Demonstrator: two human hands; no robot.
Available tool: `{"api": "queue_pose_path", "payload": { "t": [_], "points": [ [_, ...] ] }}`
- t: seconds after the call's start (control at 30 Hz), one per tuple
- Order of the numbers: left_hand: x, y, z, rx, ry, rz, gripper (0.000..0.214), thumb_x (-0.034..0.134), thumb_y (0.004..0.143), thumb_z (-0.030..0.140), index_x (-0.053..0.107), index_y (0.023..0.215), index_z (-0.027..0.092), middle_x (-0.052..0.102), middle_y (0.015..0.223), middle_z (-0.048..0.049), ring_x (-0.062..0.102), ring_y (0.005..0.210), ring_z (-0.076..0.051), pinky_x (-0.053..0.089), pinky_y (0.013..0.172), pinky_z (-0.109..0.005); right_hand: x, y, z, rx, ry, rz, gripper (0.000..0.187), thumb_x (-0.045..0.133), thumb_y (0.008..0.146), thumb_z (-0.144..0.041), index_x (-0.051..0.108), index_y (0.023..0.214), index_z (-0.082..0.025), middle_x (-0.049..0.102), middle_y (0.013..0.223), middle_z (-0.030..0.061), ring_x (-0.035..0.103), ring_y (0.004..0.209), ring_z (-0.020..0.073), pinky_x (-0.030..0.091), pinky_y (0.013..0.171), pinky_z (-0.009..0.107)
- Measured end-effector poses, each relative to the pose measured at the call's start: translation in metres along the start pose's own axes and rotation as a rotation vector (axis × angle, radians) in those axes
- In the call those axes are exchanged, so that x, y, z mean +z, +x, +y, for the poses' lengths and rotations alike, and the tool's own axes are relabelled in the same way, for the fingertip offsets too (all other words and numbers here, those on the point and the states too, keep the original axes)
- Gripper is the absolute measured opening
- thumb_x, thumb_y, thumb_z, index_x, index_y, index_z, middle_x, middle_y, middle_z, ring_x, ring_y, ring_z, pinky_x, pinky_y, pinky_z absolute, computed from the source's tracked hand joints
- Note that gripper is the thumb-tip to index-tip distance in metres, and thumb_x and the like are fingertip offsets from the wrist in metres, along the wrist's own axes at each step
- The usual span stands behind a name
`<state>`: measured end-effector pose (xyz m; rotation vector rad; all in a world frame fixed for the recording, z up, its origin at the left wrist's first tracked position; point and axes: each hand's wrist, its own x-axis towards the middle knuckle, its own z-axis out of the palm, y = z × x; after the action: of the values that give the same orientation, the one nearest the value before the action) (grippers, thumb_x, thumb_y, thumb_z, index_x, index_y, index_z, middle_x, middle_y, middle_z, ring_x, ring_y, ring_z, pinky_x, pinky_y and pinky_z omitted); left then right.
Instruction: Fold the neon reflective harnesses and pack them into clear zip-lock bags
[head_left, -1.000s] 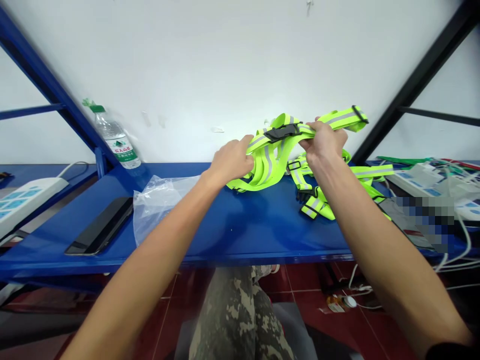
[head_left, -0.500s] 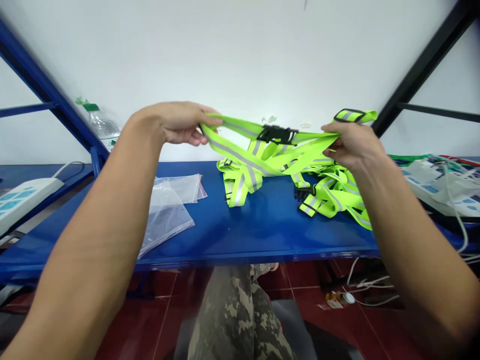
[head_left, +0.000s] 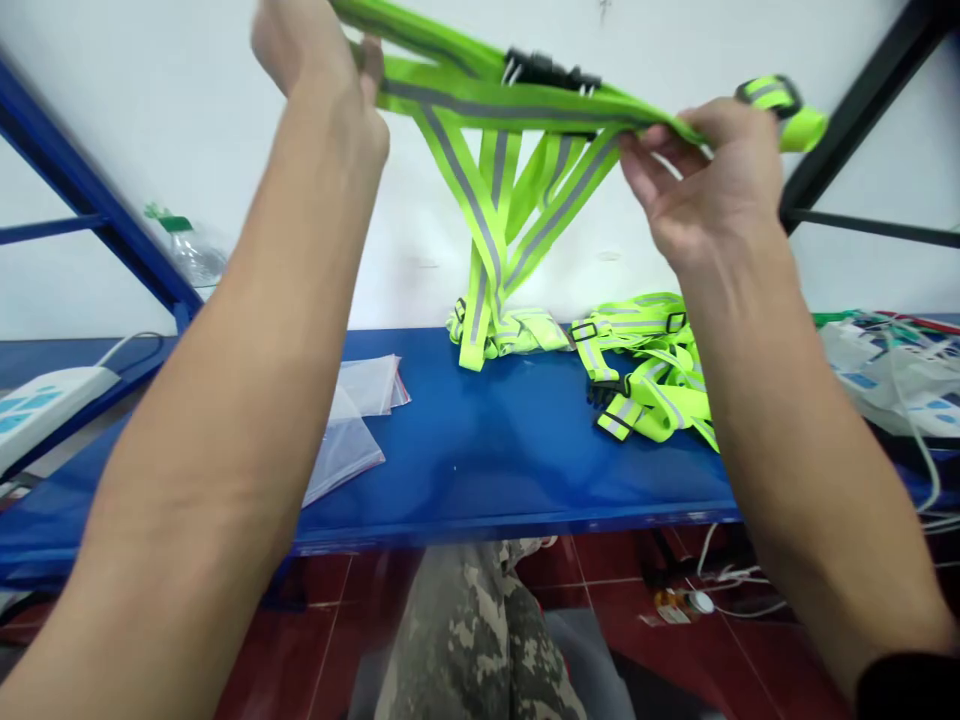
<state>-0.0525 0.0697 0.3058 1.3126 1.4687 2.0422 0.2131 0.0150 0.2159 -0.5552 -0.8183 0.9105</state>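
Both hands hold a neon-green reflective strap harness [head_left: 510, 170] stretched high in front of the white wall. My left hand [head_left: 315, 50] grips its left end near the top edge of the view. My right hand [head_left: 705, 180] pinches the right end, fingers closed on the belt. A black buckle [head_left: 551, 70] sits on the top band between the hands. Grey-striped straps hang down in a V, and their lower ends rest bunched on the blue shelf [head_left: 487, 450]. A second heap of green straps [head_left: 652, 370] lies on the shelf under my right forearm.
Clear plastic bags [head_left: 360, 410] lie on the shelf at the left. A water bottle [head_left: 187, 250] stands by the blue frame post. White power strips [head_left: 37, 410] and cables sit at both ends. Camouflage trousers and a red tiled floor show below.
Both hands have risen and moved apart, lifting the harness from near the shelf to head height. Its straps now hang down, with only the lower ends left on the shelf.
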Motion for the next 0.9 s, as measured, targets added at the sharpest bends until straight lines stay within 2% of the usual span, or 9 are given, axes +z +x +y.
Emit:
{"api": "queue_pose_path", "payload": {
  "t": [0.07, 0.13, 0.27, 0.3, 0.37, 0.5, 0.57, 0.7, 0.9],
  "points": [
    [-0.018, -0.016, -0.005, 0.120, 0.141, -0.050, 0.047, 0.002, 0.103, 0.032, 0.041, 0.129, 0.024, 0.055, 0.131, 0.0004, 0.053, 0.132, -0.021, 0.058, 0.096, -0.034, -0.007, -0.013, -0.001, 0.003, 0.053, -0.014, 0.023, 0.042, 0.088, -0.006, 0.045, 0.070, -0.019, 0.055, 0.073, 0.0017, 0.066, 0.076, 0.0111, 0.060, 0.081, 0.029],
    [-0.042, -0.046, -0.026, 0.092, -0.004, -0.107, 0.046, 0.011, 0.100, 0.034, 0.050, 0.122, 0.022, 0.060, 0.127, -0.0013, 0.057, 0.127, -0.025, 0.058, 0.095, -0.040, -0.024, -0.029, 0.009, 0.015, 0.069, 0.055, 0.019, 0.045, 0.080, -0.005, 0.045, 0.070, -0.021, 0.054, 0.072, 0.0004, 0.065, 0.072, 0.0114, 0.061, 0.081, 0.031],
    [-0.080, -0.108, -0.077, -0.163, 0.060, -0.847, 0.041, 0.041, 0.085, 0.038, 0.069, 0.105, 0.015, 0.068, 0.086, -0.0112, 0.071, 0.095, -0.029, 0.058, 0.082, -0.047, -0.057, -0.049, 0.047, 0.140, -0.057, 0.134, 0.023, 0.057, 0.067, -0.010, 0.040, 0.067, -0.024, 0.044, 0.065, -0.0045, 0.048, 0.055, 0.0091, 0.064, 0.073, 0.033],
    [-0.083, -0.120, -0.084, -0.232, 0.235, -1.116, 0.041, 0.050, 0.081, 0.042, 0.072, 0.105, 0.016, 0.071, 0.089, -0.0129, 0.071, 0.099, -0.033, 0.058, 0.084, -0.048, -0.060, -0.050, 0.056, 0.169, -0.106, 0.114, 0.024, 0.060, 0.066, -0.012, 0.039, 0.067, -0.024, 0.044, 0.066, -0.0045, 0.046, 0.053, 0.0089, 0.064, 0.069, 0.033],
    [-0.082, -0.141, -0.089, -0.154, 0.595, -1.304, 0.049, 0.066, 0.071, 0.051, 0.073, 0.111, 0.023, 0.074, 0.112, -0.0139, 0.067, 0.113, -0.036, 0.057, 0.089, -0.047, -0.060, -0.051, 0.069, 0.209, -0.177, 0.079, 0.026, 0.063, 0.066, -0.016, 0.038, 0.069, -0.024, 0.045, 0.067, -0.0039, 0.044, 0.053, 0.0085, 0.063, 0.064, 0.033],
    [-0.053, -0.197, -0.092, 0.105, 0.648, -1.217, 0.108, 0.074, 0.066, 0.064, 0.034, 0.156, 0.020, 0.043, 0.158, -0.0202, 0.049, 0.140, -0.037, 0.048, 0.105, -0.045, -0.043, -0.053, 0.079, 0.216, -0.210, 0.024, 0.024, 0.061, 0.067, -0.019, 0.038, 0.071, -0.025, 0.045, 0.067, -0.0031, 0.044, 0.055, 0.0091, 0.061, 0.062, 0.033],
    [-0.034, -0.229, -0.099, 0.137, 0.634, -1.012, 0.122, 0.074, 0.067, 0.066, 0.015, 0.161, 0.015, 0.036, 0.159, -0.0273, 0.047, 0.140, -0.041, 0.047, 0.106, -0.049, -0.034, -0.057, 0.079, 0.202, -0.235, -0.031, 0.024, 0.061, 0.069, -0.021, 0.037, 0.072, -0.025, 0.043, 0.067, -0.0032, 0.045, 0.057, 0.0099, 0.061, 0.062, 0.032],
    [-0.012, -0.270, -0.116, 0.168, 0.626, -0.728, 0.119, 0.071, 0.075, 0.064, 0.004, 0.161, 0.020, 0.038, 0.155, -0.0296, 0.053, 0.132, -0.045, 0.050, 0.097, -0.056, -0.023, -0.066, 0.075, 0.156, -0.252, -0.097, 0.025, 0.063, 0.072, -0.023, 0.038, 0.072, -0.025, 0.041, 0.066, -0.0032, 0.049, 0.061, 0.0117, 0.060, 0.064, 0.033],
    [-0.018, -0.264, -0.119, 0.164, 0.641, -0.793, 0.108, 0.068, 0.077, 0.020, 0.003, 0.162, 0.029, 0.044, 0.148, -0.0241, 0.067, 0.107, -0.039, 0.056, 0.087, -0.054, -0.027, -0.056, 0.059, 0.120, -0.192, -0.103, 0.025, 0.066, 0.075, -0.019, 0.042, 0.072, -0.024, 0.040, 0.066, -0.0025, 0.052, 0.065, 0.0134, 0.061, 0.064, 0.035]
  ]
}}
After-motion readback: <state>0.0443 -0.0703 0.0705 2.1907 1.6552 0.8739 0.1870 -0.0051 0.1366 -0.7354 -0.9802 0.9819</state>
